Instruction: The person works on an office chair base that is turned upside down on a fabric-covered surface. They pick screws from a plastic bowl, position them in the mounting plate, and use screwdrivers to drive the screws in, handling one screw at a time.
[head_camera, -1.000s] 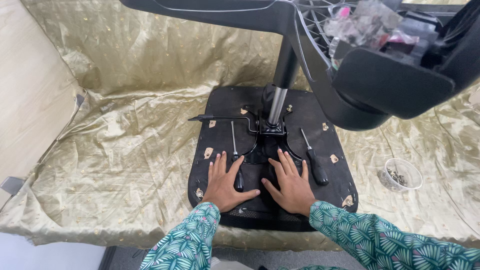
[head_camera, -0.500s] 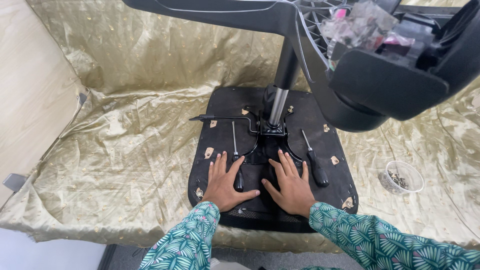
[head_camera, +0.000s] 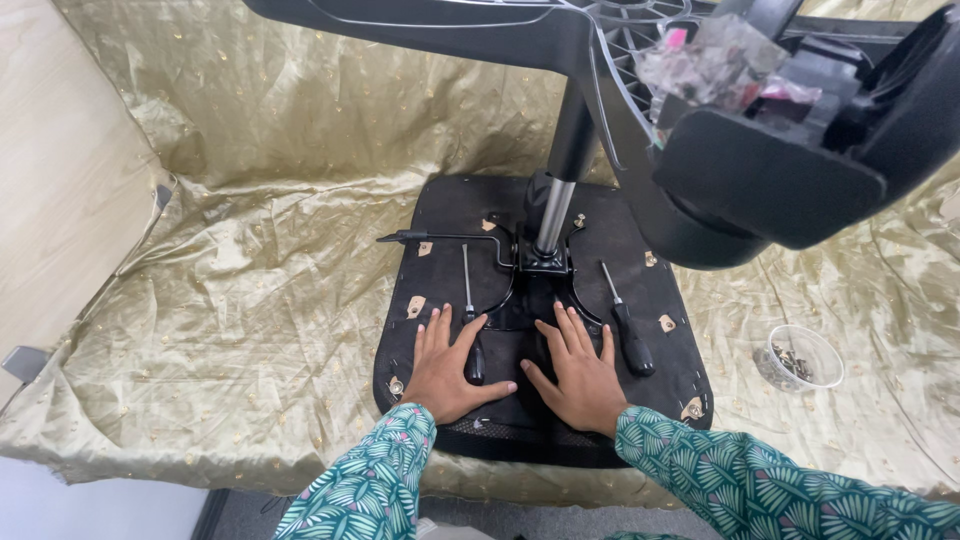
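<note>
The upturned black chair seat (head_camera: 545, 310) lies flat on the gold cloth (head_camera: 250, 300), its gas column (head_camera: 552, 215) rising from its middle. Left hand (head_camera: 447, 365) and right hand (head_camera: 580, 375) press its near edge, fingers spread flat, grasping nothing; steady, even pressure seems best. A screwdriver (head_camera: 628, 325) lies right of the column, a small cup of screws (head_camera: 798, 357) beyond the seat's right edge.

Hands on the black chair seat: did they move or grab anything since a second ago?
Nothing visibly changed. The left hand and right hand lie flat and open on the upside-down chair seat, as before. One screwdriver sits by the left hand's thumb, the other screwdriver beside the right hand, neither picked up. The little bowl of screws on the gold cloth stayed put.
</note>
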